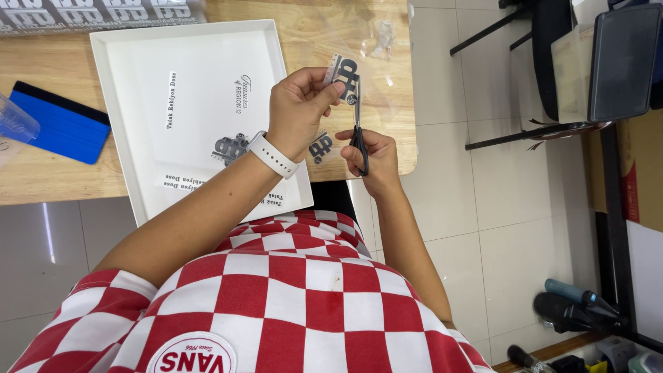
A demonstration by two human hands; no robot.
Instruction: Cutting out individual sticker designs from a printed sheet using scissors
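Observation:
My left hand (298,110), with a white watch band on the wrist, pinches a small clear sticker piece (343,74) with a black printed design. My right hand (373,153) grips black-handled scissors (358,131), blades pointing up into the lower edge of that piece. Both hands hover over the right edge of a white tray (138,76) on a wooden table (331,27). More cut black-print stickers (231,148) lie in the tray, and another one (320,146) lies just beneath my hands.
A blue squeegee (59,124) lies on the table at left, beside a clear plastic item (14,124). A sheet of printed stickers (90,12) runs along the far edge. Black chairs (552,62) and a dark tray (621,62) stand right; tools (570,304) lie on the tiled floor.

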